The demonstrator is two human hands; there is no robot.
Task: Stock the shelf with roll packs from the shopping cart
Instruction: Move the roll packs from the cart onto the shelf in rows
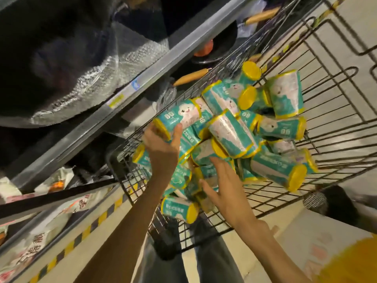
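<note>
The left hand (163,146) has its grip closed round one roll pack (179,116), thumb up along the near side of the teal wrapper and fingers behind it; that pack is lifted at the upper left edge of the heap, its yellow end cap turned toward the lower left of the frame, right against the cart's wire rim. The right hand (224,188) is spread with fingers straight over the lower middle of the heap; it holds nothing, and whether the fingertips actually touch the packs beneath I cannot quite tell, since the picture is smeared there. The rest of the roll packs (265,127), teal and white with yellow ends, lie jumbled every which way in the shopping cart (336,111), which fills the right and centre of the frame, its black wire basket tilted in view; one pack (179,209) lies low at the near end, just left of the right wrist. The shelf (130,86) runs as a grey metal edge from the lower left up to the top centre, with small price tags on its lip; above it, in the upper left, sit dark goods in bubble wrap (85,82); wooden-handled items (191,77) show behind the cart at the upper centre. White printed bags (40,237) lie on the lower shelf at the bottom left, beside a yellow-and-black striped strip (81,235).
</note>
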